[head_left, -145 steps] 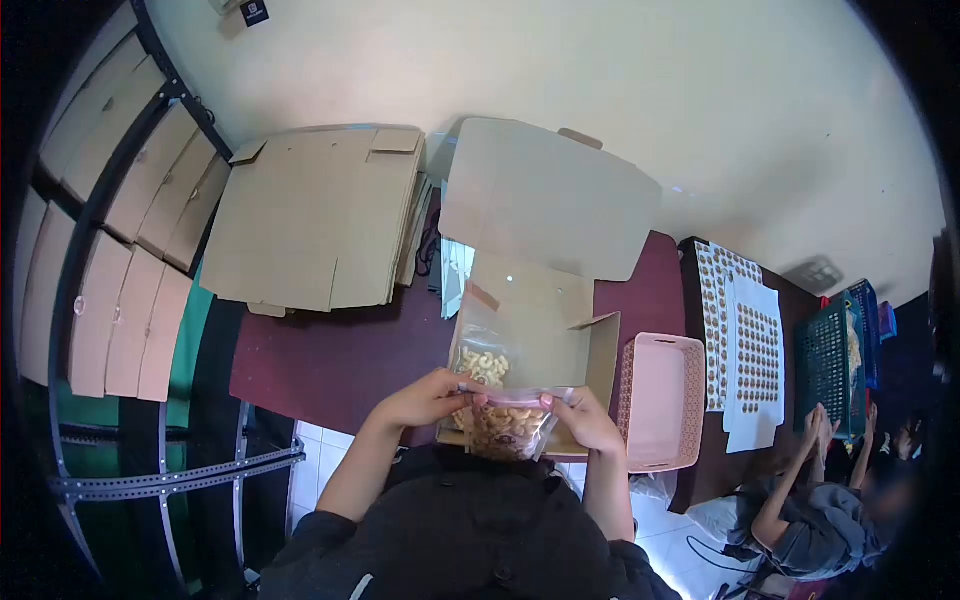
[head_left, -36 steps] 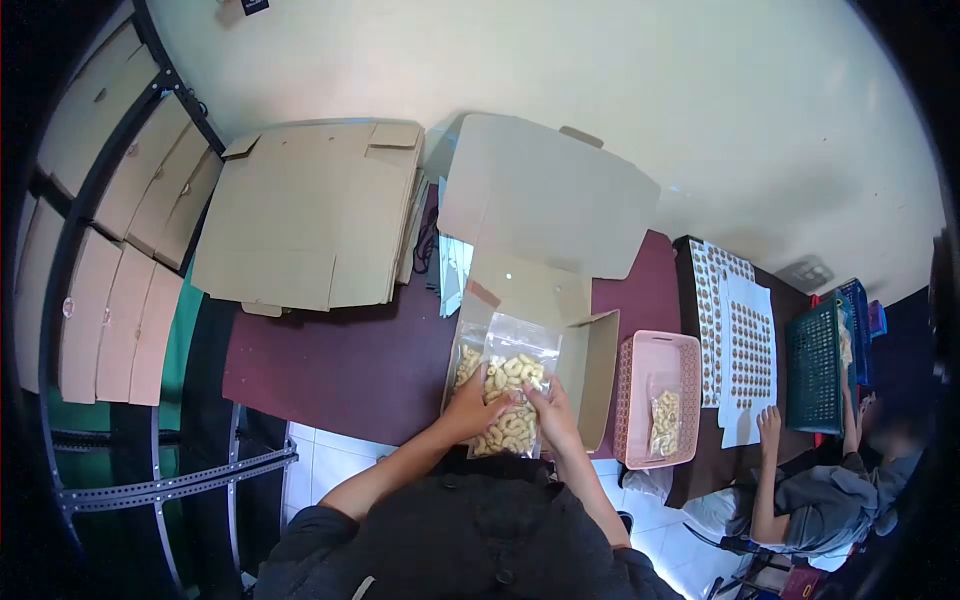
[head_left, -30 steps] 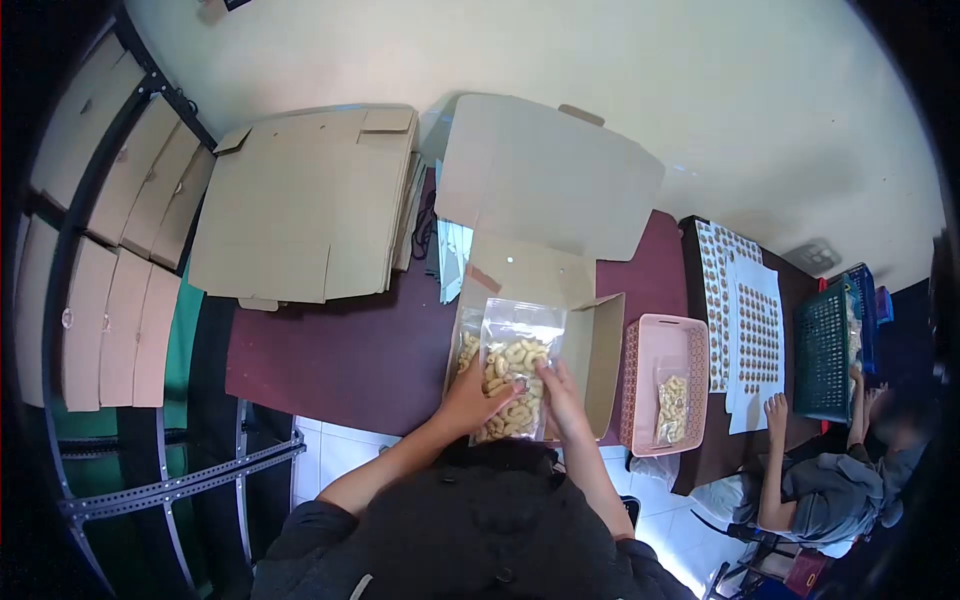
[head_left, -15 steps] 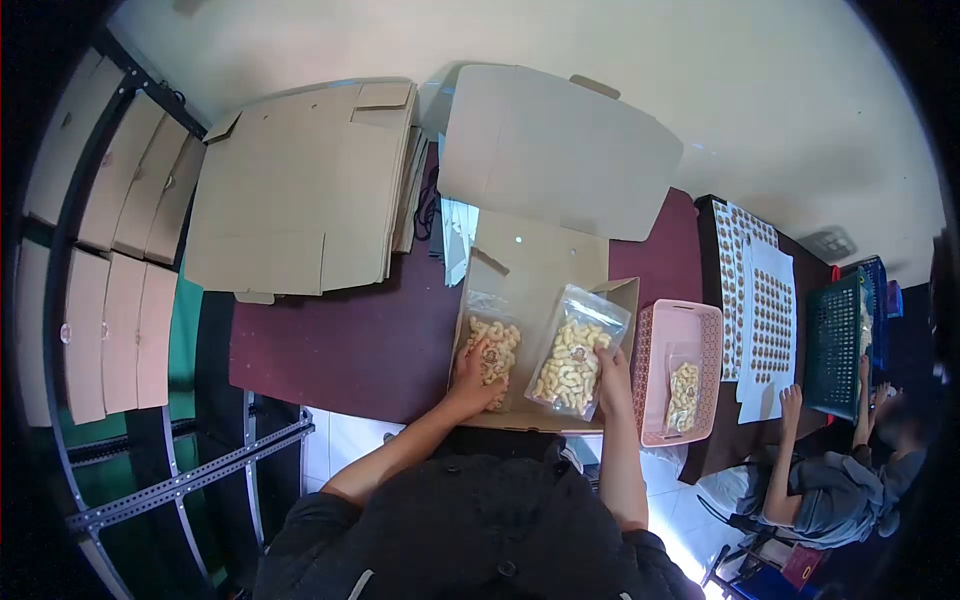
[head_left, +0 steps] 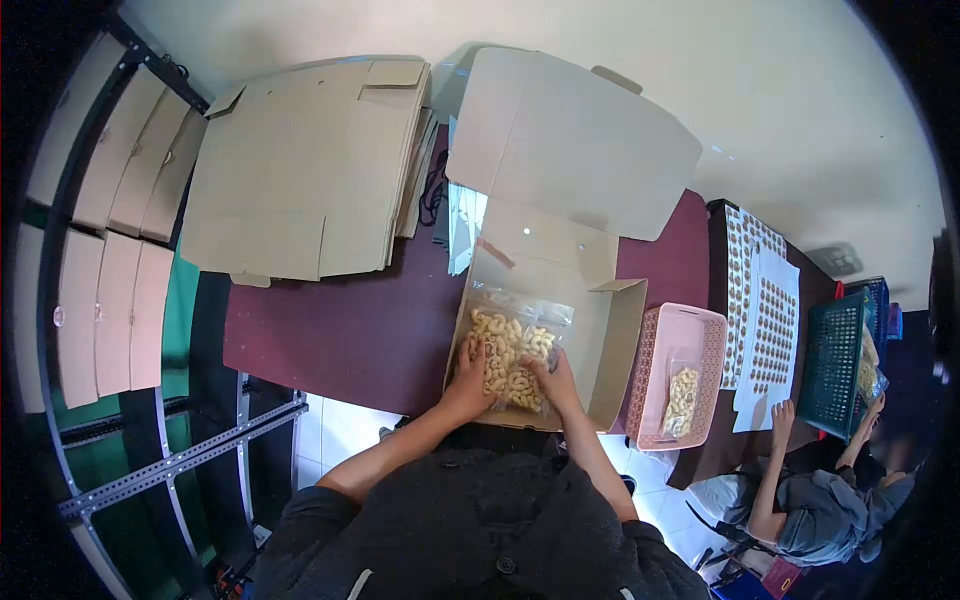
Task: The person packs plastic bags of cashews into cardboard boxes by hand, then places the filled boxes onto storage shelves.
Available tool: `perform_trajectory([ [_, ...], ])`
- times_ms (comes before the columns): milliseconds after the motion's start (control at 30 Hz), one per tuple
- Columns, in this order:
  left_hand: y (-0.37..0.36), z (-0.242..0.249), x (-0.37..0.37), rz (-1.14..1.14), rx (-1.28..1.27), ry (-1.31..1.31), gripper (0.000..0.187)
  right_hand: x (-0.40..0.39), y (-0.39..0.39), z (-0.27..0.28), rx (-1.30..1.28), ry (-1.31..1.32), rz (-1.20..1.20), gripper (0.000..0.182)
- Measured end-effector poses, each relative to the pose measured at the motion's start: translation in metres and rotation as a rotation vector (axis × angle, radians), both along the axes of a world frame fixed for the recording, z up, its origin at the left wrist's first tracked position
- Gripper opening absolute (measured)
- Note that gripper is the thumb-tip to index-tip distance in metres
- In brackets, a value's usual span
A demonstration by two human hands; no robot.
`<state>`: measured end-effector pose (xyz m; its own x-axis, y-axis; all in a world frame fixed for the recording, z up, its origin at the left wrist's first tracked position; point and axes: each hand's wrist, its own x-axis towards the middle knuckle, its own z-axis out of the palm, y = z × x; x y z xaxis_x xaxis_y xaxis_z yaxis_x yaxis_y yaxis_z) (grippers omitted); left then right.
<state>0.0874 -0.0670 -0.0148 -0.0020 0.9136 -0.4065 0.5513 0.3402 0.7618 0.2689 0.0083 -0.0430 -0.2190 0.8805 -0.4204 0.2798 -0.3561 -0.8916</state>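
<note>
An open cardboard box (head_left: 606, 375) lies in front of me with two clear bags of cashews side by side in its left part. My left hand (head_left: 468, 387) grips the outer left edge of the left bag of cashews (head_left: 498, 345), close to the box's left wall. On the other side, my right hand (head_left: 556, 382) has its fingers closed on the right bag of cashews (head_left: 537, 342). The two bags touch, and the left one seems to overlap the right. Parts of both bags are hidden under my fingers.
To the right stands a pink basket (head_left: 648, 378) holding another cashew bag (head_left: 682, 400). Flattened cardboard boxes (head_left: 290, 170) are stacked at left. Sticker sheets (head_left: 772, 320) lie on the dark table, beside a green basket (head_left: 832, 350) and another person (head_left: 835, 520).
My right hand has moved left with its cashew bag, bringing it down against the other bag inside the box. My left hand stays on the left bag.
</note>
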Motion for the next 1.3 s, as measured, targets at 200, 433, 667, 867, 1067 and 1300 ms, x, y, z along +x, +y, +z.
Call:
perform_trajectory([
  [200,0.003,0.017,0.004,-0.040,-0.042,0.204,0.105,0.008,-0.001,-0.021,0.049,-0.049,0.048,0.049],
  [433,0.005,0.030,0.009,-0.045,0.137,0.273,0.092,0.004,-0.003,0.010,0.020,-0.096,-0.037,0.040],
  [667,0.017,0.024,0.015,-0.113,0.178,0.200,0.073,0.016,-0.004,-0.012,0.076,-0.130,-0.131,0.045],
  [867,0.010,0.021,0.015,-0.192,0.158,0.307,0.068,0.008,-0.004,0.037,0.071,-0.259,-0.297,0.048],
  [1067,0.051,0.050,0.011,-0.043,0.402,0.060,0.068,-0.002,0.007,0.082,0.322,0.060,-0.508,0.050],
  [1300,0.081,0.084,0.010,0.235,0.046,-0.577,0.069,-0.032,0.005,0.113,0.238,0.143,-0.307,0.042],
])
